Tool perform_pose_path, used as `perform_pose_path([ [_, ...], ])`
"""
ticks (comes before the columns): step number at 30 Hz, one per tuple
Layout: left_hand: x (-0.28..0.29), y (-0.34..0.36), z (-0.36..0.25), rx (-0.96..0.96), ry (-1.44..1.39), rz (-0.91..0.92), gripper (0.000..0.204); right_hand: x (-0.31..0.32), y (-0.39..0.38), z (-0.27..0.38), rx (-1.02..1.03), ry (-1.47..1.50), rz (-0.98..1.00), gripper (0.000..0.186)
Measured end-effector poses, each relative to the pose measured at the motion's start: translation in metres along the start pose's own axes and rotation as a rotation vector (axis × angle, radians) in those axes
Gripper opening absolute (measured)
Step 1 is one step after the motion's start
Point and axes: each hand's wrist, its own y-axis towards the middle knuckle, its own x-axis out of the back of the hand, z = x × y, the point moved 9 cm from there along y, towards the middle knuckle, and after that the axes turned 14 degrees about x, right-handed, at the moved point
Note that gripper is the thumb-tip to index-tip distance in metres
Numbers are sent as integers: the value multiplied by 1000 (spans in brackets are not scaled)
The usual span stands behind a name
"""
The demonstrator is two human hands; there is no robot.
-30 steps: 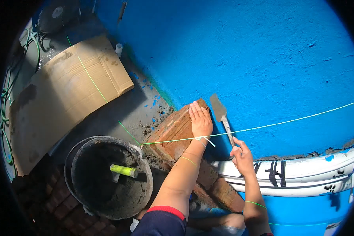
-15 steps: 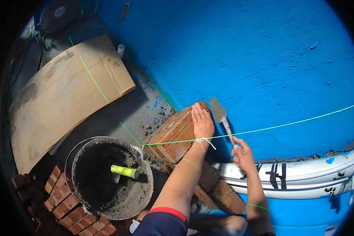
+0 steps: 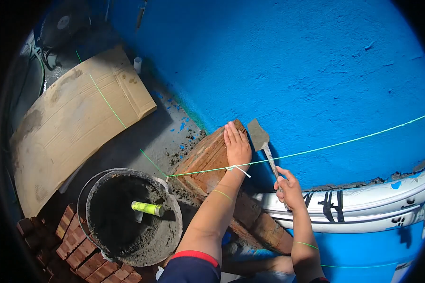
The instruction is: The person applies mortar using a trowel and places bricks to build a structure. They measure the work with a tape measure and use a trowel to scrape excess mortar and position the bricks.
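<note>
Orange-brown brick (image 3: 199, 153): laid at L end of brick row (image 3: 271, 231), nr blue wall (image 3: 316, 70), under L hand (image 3: 239, 152).
L hand: pressed flat on brick's upper face, w/ straight fingers; apart from R hand (image 3: 290, 191).
R hand: clamped round trowel (image 3: 258, 135) handle.
Trowel: held blade-up just R of brick; can't tell if touching.
Green string (image 3: 326, 147): stretched across brick, crossing L wrist + trowel handle in view.
Bucket (image 3: 178, 221): L of brick, w/ grey mortar (image 3: 123, 224) + yellow-green-handled tool (image 3: 147, 208) inside.
Cardboard (image 3: 75, 132): spread out upper L.
Loose bricks (image 3: 82, 247): heaped lower L, beside bucket.
White strips (image 3: 363, 200): bundled w/ black tape (image 3: 334, 206), R side, along wall.
</note>
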Motion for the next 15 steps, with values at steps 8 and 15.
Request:
perform_pose_path([
  [8,9,-24,9,-136,163,176,58,-2,-12,3,35,-6,10,38],
  [15,4,-25,12,-193,95,82,51,-15,-10,-3,53,-4,40,39],
])
